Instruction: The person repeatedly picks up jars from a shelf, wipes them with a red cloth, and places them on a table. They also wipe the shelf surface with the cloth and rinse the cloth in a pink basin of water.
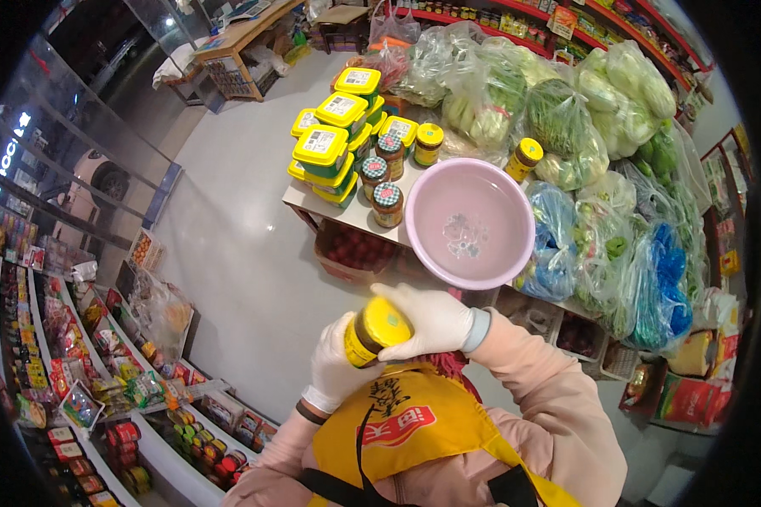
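In front of my yellow apron I hold a jar with a yellow lid point(383, 322). My left hand point(339, 364), in a white glove, is wrapped around the jar's body. My right hand point(428, 320), gloved too, has its fingers and thumb at the lid's right side. Beyond my hands, a pink plastic basin point(469, 222) with clear liquid and a flower print stands at the table's edge. Left of it are jars with checkered lids point(387, 204) and stacked green tubs with yellow lids point(321, 149). Two more yellow-lidded jars stand behind the basin, one at its left point(429, 144), one at its right point(524, 160).
Bagged vegetables point(558, 133) cover the table's right and back. A cardboard box of round red produce point(355, 250) sits beneath the table, and crates point(580, 336) stand lower right. Store shelves point(101, 355) with packets and jars line the left. A wooden desk point(241, 44) is at the upper left.
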Tool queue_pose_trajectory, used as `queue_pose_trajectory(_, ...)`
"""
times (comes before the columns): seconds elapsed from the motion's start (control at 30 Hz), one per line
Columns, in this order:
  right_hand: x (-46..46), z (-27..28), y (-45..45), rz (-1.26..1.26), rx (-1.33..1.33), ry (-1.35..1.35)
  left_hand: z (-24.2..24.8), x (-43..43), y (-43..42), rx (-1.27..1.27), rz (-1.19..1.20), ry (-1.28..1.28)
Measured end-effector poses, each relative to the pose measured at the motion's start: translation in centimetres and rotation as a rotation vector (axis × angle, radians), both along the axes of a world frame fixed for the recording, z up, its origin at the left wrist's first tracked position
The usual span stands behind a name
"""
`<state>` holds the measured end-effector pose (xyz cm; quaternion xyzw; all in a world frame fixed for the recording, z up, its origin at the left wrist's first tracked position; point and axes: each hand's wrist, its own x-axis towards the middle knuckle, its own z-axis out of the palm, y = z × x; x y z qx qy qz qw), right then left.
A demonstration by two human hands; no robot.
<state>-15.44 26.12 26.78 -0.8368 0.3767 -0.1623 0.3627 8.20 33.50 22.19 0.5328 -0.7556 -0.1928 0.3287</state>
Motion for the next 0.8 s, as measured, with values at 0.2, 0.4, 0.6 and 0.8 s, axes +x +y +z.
queue_pose_trajectory(0.2, 0.5, 0.3, -1.0, -0.119, -0.055, 0.075, -0.1, 1.0, -4.0, 0.056, -0.188, -0.002)
queue_pose_trajectory(0.4, -0.4, 2.5, -4.1, -0.405, -0.156, 0.151, -1.5, 3.3, -8.7, 0.099, -0.141, 0.124)
queue_pose_trajectory(0.6, -5.4, 3.3, -8.6, -0.732, -0.296, 0.294, -7.5, 8.9, -10.3, 0.213, 0.040, 0.105)
queue_pose_trajectory(0.8, -11.6, 2.4, -15.3, -0.818, -0.304, 0.467, -9.4, 9.5, -10.4, 0.440, 0.140, 0.193)
